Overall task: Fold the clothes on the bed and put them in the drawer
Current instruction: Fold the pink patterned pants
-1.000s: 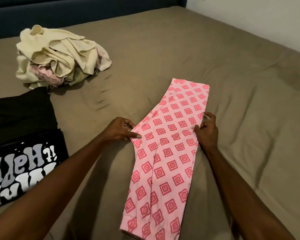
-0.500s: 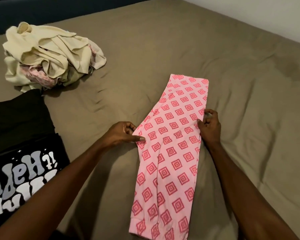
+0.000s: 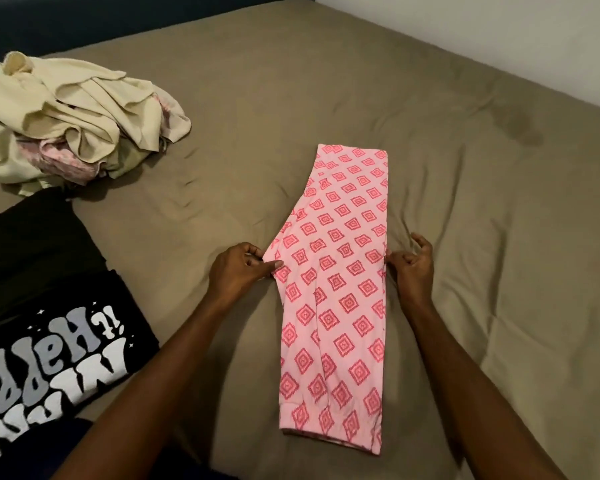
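Fingers (image 3: 257, 252) of left hand (image 3: 238, 268) curled, thumb and forefinger pinching left edge of pink patterned pants (image 3: 336, 289) at the crotch bend. Right hand (image 3: 411, 265) at the opposite edge: thumb and forefinger tips pinch the seam, remaining fingers (image 3: 421, 242) loosely curled and lifted off the fabric. Pants lie flat between both hands, folded lengthwise, waistband end beyond the fingertips, cuffs back toward the wrists. Olive bed sheet (image 3: 465, 168) under everything, wrinkled near the right fingers. Well left of the left fingers: black printed t-shirt (image 3: 49, 306); beyond it, cream clothes pile (image 3: 70, 119). No drawer in view.
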A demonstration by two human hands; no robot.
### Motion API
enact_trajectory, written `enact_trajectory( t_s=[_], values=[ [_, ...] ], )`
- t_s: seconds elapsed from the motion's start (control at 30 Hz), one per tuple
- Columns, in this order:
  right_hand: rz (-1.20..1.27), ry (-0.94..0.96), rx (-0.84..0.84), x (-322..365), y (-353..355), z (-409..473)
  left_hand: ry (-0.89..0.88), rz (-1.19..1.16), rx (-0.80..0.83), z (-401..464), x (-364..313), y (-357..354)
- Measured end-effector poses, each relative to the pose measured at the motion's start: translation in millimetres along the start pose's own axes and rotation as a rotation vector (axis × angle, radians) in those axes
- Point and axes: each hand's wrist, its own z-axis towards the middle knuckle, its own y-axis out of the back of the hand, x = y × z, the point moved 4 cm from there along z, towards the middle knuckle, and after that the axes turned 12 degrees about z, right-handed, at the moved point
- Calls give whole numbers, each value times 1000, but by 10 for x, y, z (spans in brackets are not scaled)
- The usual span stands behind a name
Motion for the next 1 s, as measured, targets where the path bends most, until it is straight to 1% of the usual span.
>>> enact_trajectory(
  t_s=[0.1,0.2,0.3,0.43,0.5,0.6,0.67,0.8,0.83,0.9,0.97,1.0],
  values=[
    [-67,-42,48,1,17,-265,0,-56,21,-85,63,-31],
    [-99,-105,86,41,31,-496,33,-116,-39,-155,122,-75],
    [-46,-147,149,86,36,-785,61,-188,-63,-184,127,-99],
    [-72,-192,267,201,58,-1194,143,-478,-106,-251,157,-81],
    [-78,-190,314,269,56,-1431,169,-544,-94,-247,204,-47],
    [-71,-187,270,321,104,-1624,199,-559,-92,-221,240,4],
    [-105,-181,237,340,154,-1717,179,-507,-99,-235,225,22],
    [-157,-215,274,393,197,-1922,142,-376,-131,-238,213,-7],
    [-153,-226,276,412,206,-1961,127,-308,-160,-256,186,-17],
    [-161,-241,267,402,229,-1983,74,-99,-193,-387,44,-10],
    [-169,-249,253,388,251,-1963,32,89,-196,-561,-145,-29],
    [-169,-257,245,371,251,-1950,22,146,-194,-636,-218,-33]
  ],
)
